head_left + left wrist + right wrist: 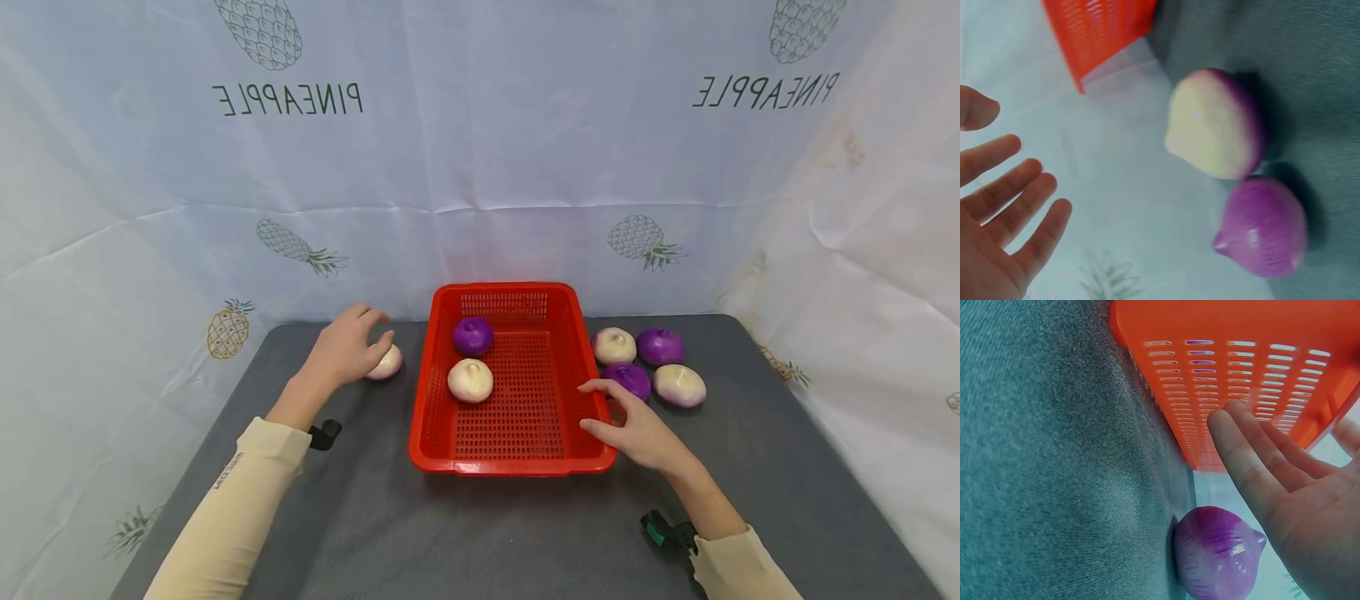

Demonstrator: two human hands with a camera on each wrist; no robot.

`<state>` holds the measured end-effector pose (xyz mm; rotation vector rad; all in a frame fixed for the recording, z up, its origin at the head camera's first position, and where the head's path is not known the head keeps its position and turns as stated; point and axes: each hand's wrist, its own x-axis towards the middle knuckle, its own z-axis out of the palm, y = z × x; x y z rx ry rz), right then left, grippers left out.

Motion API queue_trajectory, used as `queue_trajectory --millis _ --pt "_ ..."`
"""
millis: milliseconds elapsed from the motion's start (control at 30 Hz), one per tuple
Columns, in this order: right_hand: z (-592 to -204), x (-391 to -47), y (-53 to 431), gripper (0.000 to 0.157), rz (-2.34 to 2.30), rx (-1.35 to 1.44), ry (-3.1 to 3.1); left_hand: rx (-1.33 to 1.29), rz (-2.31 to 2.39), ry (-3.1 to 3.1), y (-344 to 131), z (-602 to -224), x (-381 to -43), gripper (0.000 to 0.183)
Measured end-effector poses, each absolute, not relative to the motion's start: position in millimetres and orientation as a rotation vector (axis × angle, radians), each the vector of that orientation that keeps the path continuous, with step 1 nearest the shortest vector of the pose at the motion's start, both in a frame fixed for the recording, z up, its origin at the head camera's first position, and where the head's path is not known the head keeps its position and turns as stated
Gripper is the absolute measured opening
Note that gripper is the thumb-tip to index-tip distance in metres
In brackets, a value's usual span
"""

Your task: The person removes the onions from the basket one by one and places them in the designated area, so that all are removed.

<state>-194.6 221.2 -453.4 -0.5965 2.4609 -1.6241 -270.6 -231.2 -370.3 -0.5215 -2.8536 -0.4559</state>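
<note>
My left hand, fingers spread and holding nothing, hovers beside a white-and-purple onion left of the red basket. The left wrist view shows that pale onion touching a purple onion, which the hand hides in the head view. At the basket's right wall is my right hand, its thumb and index finger reaching over the rim. In the right wrist view its other fingers extend along the outer wall; I cannot tell whether they touch it. Inside the basket are a purple onion and a white onion.
Right of the basket sit several onions: two purple ones and two white-and-purple ones, close to the right hand. A dark grey cloth covers the table. Behind and beside it hangs a pale curtain with pineapple prints.
</note>
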Motion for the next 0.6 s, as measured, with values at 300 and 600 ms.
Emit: queue_trajectory --millis 300,600 --pt "-453.1 -194.7 221.0 0.046 -1.635 -0.594 2.45 -0.624 -0.544 -2.717 -216.1 -352.8 -262.6 0.029" --pt "-453.3 -194.8 221.0 0.046 -1.624 -0.585 2.458 -0.877 -0.503 -2.66 -191.2 -347.8 -258.3 0.028"
